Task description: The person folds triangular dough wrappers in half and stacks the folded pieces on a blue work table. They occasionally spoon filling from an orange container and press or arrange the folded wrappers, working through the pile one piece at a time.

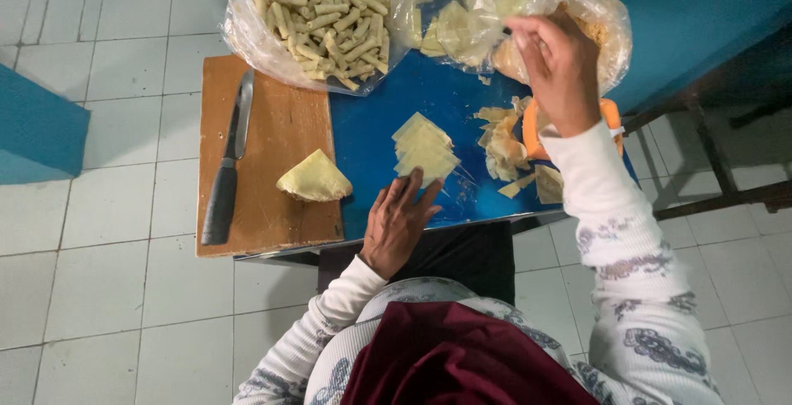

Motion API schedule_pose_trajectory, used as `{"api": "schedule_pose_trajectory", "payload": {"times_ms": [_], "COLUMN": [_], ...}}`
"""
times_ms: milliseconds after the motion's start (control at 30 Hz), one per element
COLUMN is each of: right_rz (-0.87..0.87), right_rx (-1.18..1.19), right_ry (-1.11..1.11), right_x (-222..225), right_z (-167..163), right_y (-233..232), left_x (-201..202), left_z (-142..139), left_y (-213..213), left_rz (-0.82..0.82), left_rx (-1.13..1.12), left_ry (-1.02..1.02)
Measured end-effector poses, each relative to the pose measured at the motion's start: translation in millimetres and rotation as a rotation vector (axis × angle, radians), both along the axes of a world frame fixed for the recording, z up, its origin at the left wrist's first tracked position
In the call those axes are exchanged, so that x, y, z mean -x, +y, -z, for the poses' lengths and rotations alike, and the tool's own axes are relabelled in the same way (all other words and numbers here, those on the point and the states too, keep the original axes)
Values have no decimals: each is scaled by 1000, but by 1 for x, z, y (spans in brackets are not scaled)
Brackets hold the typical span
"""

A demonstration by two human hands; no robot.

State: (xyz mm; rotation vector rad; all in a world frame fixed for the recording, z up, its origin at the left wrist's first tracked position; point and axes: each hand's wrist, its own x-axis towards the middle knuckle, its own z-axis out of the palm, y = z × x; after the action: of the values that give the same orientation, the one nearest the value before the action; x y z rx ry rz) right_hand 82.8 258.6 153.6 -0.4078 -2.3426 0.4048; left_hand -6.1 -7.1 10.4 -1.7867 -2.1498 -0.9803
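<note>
Our left hand [399,222] rests flat, fingers spread, touching the near edge of the wrapper stack [425,148], which lies just ahead. Our right hand [559,71], fingers bunched, reaches into the filling bag [606,17] farther off.

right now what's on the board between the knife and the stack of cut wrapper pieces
In the head view, a folded yellow wrapper wedge lies between the knife and the stack of cut wrapper pieces, on the wooden board.

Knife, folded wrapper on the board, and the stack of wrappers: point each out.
Knife [224,186]: head view, on its black handle.
Folded wrapper [313,178]: head view, its middle.
Stack of wrappers [425,149]: head view, top sheet.
</note>
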Motion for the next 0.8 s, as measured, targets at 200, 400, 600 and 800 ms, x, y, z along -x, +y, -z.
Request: {"api": "schedule_pose_trajectory", "payload": {"times_ms": [200,400,600,800], "right_rz": [430,386,444,520], "right_rx": [-449,-298,-460,-513], "right_ry": [-312,-245,-226,-227], "right_x": [-62,-72,-82,-95], "right_z": [41,61,56,41], "right_y": [14,44,43,36], "left_x": [0,1,1,1], "left_z": [-5,-9,-6,-5], "left_y": [-2,-3,-2,-2], "left_rz": [7,1,-17,-19], "left_rx": [26,5,44,43], "left_ry": [0,-5,23,10]}}
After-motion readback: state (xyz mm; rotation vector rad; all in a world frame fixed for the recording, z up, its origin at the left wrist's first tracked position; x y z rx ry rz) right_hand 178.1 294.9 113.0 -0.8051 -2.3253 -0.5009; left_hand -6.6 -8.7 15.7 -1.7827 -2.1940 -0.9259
